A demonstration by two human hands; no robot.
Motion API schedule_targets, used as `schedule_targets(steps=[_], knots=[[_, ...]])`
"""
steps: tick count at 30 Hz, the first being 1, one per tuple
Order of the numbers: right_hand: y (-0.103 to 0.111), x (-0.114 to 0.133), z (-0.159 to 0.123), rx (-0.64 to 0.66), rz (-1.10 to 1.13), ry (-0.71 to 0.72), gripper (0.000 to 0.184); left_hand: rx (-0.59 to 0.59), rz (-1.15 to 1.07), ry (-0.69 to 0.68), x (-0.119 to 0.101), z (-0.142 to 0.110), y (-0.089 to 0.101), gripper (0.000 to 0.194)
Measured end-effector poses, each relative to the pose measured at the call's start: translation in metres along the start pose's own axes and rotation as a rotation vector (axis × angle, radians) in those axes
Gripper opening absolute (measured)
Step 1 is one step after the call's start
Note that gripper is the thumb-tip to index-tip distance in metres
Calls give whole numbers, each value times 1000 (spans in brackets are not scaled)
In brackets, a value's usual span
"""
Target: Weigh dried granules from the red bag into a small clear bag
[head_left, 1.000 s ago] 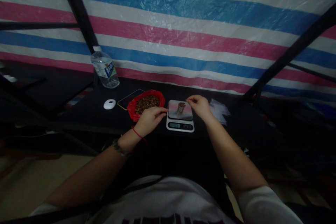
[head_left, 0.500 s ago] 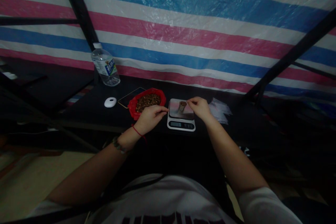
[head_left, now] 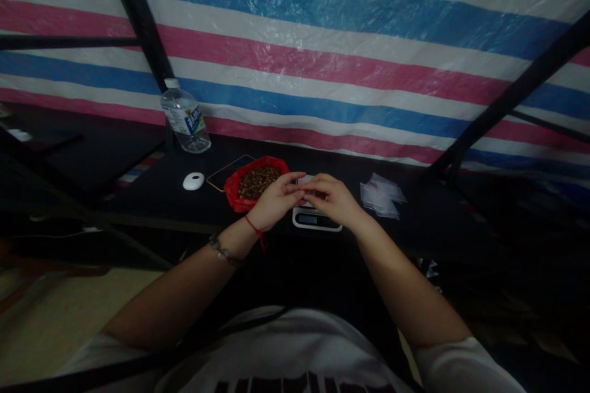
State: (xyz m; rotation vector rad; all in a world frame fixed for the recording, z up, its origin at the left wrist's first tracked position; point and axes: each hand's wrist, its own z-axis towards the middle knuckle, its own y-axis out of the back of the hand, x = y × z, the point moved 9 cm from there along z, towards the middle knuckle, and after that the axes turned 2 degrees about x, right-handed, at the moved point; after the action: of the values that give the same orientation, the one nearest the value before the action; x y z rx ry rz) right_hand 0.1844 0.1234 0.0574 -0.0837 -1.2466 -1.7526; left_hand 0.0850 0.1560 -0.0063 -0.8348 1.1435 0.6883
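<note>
Over the small scale (head_left: 317, 218) at the middle of the dark counter (head_left: 193, 209), I saw both hands meeting above the weighing plate. My left hand (head_left: 275, 201) was curled, its fingertips (head_left: 297, 177) drawn together toward the right one; my right hand (head_left: 332, 198) was curled too, thumb and forefinger closed near the same spot. Whatever they pinched between them was hidden by the fingers, so I could not tell what it was, nor whether the grip was firm. Only the front strip of the scale with its display showed below the hands. A red string and a bead bracelet (head_left: 223, 252) circled my left wrist.

Just left of the scale sat a red bag (head_left: 235, 187) folded open, full of brown bits (head_left: 257, 180), with the left hand touching its near edge. Beside the bag lay a phone (head_left: 220, 177) and a small white oval case (head_left: 193, 181), and farther back stood a water bottle (head_left: 185, 118). Right of the scale, well apart from my hands, lay a heap of clear small bags (head_left: 381, 195). A striped tarp (head_left: 322, 31) hung behind the counter.
</note>
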Motion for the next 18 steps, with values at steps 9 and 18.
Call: schedule_targets(steps=[9,18], knots=[[2,2,2,17,-2,11,10,85,-160,131,-1,-7,-11,45],[55,-79,-12,-358,103,-338,20,-198,440,-25,-18,6,81,35]])
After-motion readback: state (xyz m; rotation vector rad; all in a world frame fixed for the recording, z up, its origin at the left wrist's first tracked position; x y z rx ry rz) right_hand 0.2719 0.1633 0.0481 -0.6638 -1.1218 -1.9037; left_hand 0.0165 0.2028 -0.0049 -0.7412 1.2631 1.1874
